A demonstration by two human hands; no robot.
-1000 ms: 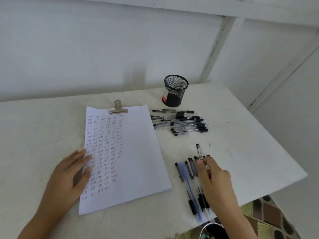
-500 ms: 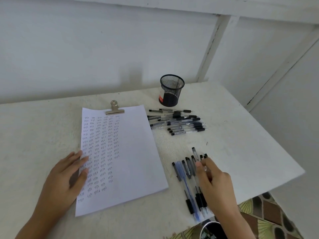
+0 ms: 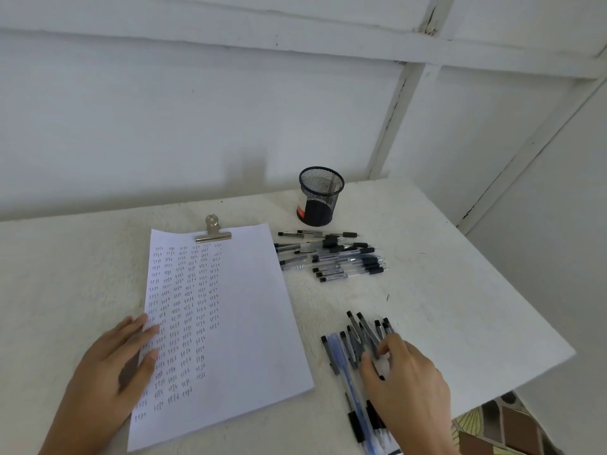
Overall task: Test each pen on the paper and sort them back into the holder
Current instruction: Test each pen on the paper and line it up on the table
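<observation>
While left hand (image 3: 108,372) lies flat on paper (image 3: 249,323), right hand (image 3: 407,382) pinches near pens (image 3: 356,338), holder (image 3: 320,197) upright

White table (image 3: 460,290) — clipped paper (image 3: 249,323), mesh holder (image 3: 320,198), two pen piles (image 3: 331,254) — perhaps twenty

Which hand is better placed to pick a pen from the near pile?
Right. The right hand is on the near pile, fingers curled over the pens. The left hand lies flat on the paper at its left edge, across the sheet from the pile.

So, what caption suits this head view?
Left hand rests on the paper while the right hand reaches into the near pens.
</observation>
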